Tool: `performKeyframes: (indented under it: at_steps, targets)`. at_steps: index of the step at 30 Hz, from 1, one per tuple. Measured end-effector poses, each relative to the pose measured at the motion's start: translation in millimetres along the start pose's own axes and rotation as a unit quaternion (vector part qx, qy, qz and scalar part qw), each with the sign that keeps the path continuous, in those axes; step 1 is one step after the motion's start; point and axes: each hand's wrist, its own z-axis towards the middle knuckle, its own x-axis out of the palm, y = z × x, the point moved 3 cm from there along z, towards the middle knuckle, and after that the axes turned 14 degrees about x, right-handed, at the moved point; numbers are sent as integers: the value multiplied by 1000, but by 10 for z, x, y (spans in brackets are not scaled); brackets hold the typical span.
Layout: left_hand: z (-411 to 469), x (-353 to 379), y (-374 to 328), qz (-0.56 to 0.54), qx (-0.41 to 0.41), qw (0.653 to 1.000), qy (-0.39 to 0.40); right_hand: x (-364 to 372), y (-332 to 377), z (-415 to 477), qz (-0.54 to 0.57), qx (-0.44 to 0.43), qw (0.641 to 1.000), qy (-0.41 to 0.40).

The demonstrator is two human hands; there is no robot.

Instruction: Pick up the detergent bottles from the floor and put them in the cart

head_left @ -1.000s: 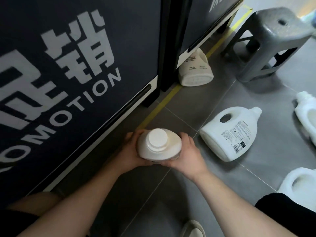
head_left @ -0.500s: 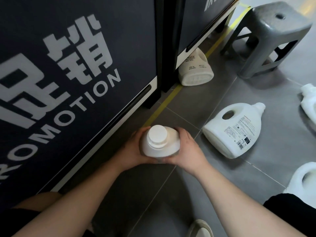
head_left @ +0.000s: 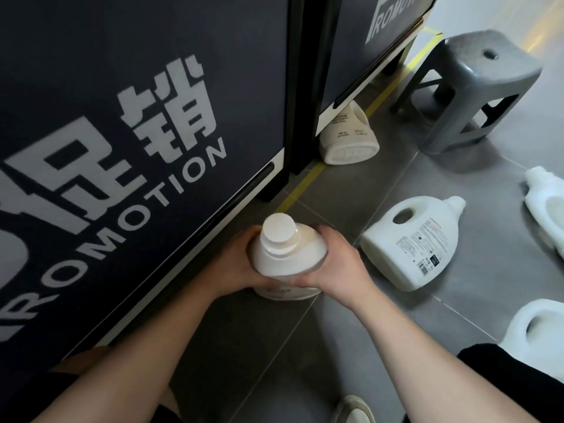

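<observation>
I hold a cream detergent bottle (head_left: 287, 254) upright between both hands, its round cap towards me. My left hand (head_left: 235, 264) grips its left side and my right hand (head_left: 338, 264) grips its right side. A white handled bottle (head_left: 412, 248) lies on its side on the grey floor to the right. Another cream bottle (head_left: 348, 138) lies partly under the dark display cart (head_left: 137, 117). Two more white bottles show at the right edge, one (head_left: 546, 209) higher and one (head_left: 534, 331) lower.
The dark panel with white "PROMOTION" lettering fills the left side. A grey plastic stool (head_left: 470, 87) stands at the upper right. Yellow tape (head_left: 308, 181) runs along the floor by the cart's base. My shoe (head_left: 351, 410) shows at the bottom.
The bottle in my hands has come up and closer to me, tilting so its shoulder and side show. The view has shifted a little, with the floor bottles sliding left.
</observation>
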Motion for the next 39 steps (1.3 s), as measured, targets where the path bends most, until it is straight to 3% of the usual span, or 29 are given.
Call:
performKeyframes:
  at_steps: [12,26,33,39]
  targets:
    - [-226,-1056,-2132,-29,56,994,-85,-1888,1218,-845,94,-60,994,14]
    - [-1204,-2597,-5489,-69,116,982,-131,-4478,3273,-2948,141,-170,975,-30]
    - [-1703,-3184,-6506,-92,170,968,-158,-5129,4021,-3842,171,-200,963,-64]
    - [-2162,-3546,-6798,-135,204,948,-202,-5202,4553,-4305,195,-225,953,-63]
